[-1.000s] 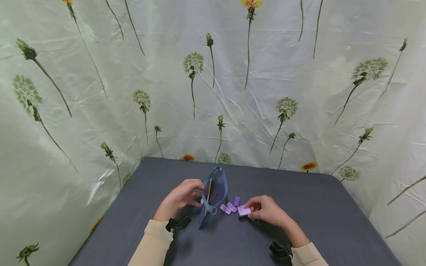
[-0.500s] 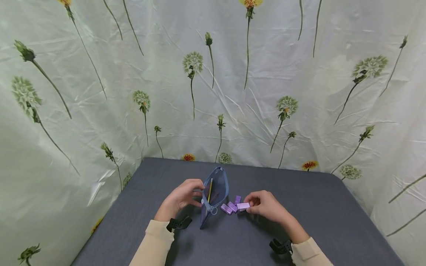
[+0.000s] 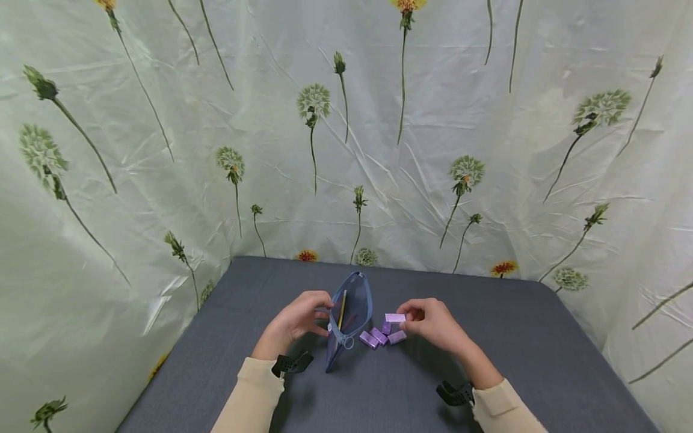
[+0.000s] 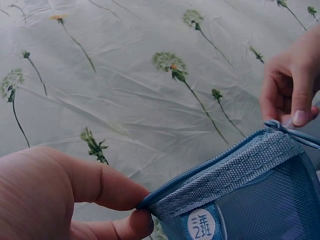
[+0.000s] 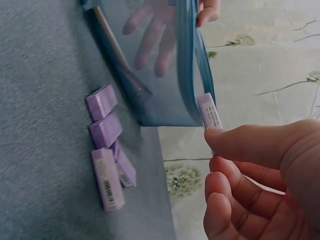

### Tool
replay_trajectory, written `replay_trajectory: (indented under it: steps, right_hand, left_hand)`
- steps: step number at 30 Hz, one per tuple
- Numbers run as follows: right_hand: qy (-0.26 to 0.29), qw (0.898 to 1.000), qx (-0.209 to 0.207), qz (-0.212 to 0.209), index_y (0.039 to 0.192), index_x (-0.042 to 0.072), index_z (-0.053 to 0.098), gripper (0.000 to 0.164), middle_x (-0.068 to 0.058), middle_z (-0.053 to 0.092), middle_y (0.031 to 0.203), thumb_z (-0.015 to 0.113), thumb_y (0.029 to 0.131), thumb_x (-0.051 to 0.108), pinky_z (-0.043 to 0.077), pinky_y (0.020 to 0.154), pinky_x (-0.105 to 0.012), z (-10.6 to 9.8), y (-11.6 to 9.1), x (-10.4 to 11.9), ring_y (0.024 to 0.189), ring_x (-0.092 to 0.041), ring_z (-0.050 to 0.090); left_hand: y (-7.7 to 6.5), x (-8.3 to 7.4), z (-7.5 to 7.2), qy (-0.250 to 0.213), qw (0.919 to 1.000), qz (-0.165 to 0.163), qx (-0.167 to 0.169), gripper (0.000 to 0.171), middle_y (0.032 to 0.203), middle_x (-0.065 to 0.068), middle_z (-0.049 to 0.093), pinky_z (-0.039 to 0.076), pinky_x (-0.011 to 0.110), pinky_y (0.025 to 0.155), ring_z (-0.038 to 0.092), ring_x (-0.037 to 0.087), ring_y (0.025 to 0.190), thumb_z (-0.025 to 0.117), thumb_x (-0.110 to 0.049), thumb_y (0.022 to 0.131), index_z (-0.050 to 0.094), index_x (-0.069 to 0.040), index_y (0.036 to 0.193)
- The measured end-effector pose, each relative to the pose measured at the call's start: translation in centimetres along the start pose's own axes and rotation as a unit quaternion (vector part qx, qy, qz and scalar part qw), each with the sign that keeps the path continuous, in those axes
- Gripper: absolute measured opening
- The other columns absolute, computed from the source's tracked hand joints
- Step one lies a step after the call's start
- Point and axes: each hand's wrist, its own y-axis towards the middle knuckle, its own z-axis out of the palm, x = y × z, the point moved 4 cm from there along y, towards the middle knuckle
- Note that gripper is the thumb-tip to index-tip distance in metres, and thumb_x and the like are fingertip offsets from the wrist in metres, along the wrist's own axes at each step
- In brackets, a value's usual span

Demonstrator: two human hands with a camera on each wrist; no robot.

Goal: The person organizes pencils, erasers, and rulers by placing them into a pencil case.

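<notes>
My left hand point(image 3: 300, 316) pinches the upper edge of a blue mesh zip pouch point(image 4: 260, 200) between thumb and finger. The pouch stands with its mouth parted, and a yellow pencil point(image 3: 341, 310) is inside. A round white label point(image 4: 201, 224) shows near the pinched corner. My right hand point(image 3: 433, 325) holds a small pale purple eraser point(image 5: 208, 111) by its end, raised off the table beside the pouch mouth. Several more purple erasers point(image 5: 107, 180) lie close together on the table, right of the pouch.
A dark grey table point(image 3: 260, 282) lies under both hands. Behind it and along its sides hangs a pale curtain point(image 3: 271, 120) printed with dandelions. Black straps point(image 3: 292, 364) sit on both wrists.
My right hand has lifted one eraser up and away from the group, while another stays on the table below it. The left hand keeps its hold on the pouch.
</notes>
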Motion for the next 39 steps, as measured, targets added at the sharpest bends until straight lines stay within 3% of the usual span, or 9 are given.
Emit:
replay_trajectory:
  steps: [19, 29, 39]
  right_hand:
    - [-0.008, 0.998, -0.059, 0.02, 0.098, 0.019, 0.075, 0.017, 0.002, 0.064, 0.075, 0.08, 0.083, 0.01, 0.047, 0.061, -0.031, -0.5, 2.7, 3.1, 0.067, -0.016, 0.059]
    - [-0.001, 0.998, -0.058, 0.023, 0.097, 0.018, 0.076, 0.017, 0.002, 0.065, 0.074, 0.081, 0.083, 0.012, 0.047, 0.061, -0.034, -0.3, 3.6, 4.2, 0.066, -0.017, 0.059]
    - [-0.006, 0.999, -0.053, 0.009, 0.095, 0.016, 0.076, 0.016, 0.002, 0.065, 0.074, 0.082, 0.081, 0.01, 0.046, 0.06, -0.031, 0.2, 4.9, 5.0, 0.065, -0.016, 0.058]
  left_hand:
    - [-0.3, -0.3, 0.4, 0.006, 1.0, 0.002, 0.001, 0.021, 0.097, 0.011, 0.051, 0.053, 0.056, 0.067, 0.06, 0.035, 0.094, 0.056, -0.013, 0.091, 0.049, -0.014, 0.071]
    - [-0.3, -0.2, 0.5, 0.004, 1.0, 0.001, -0.002, 0.02, 0.099, 0.01, 0.052, 0.054, 0.055, 0.066, 0.058, 0.044, 0.105, 0.057, -0.013, 0.09, 0.05, -0.014, 0.071]
    - [-0.1, -0.2, 0.6, 0.004, 1.0, 0.0, -0.007, 0.021, 0.096, 0.011, 0.052, 0.053, 0.056, 0.066, 0.06, 0.035, 0.094, 0.057, -0.013, 0.091, 0.051, -0.014, 0.07]
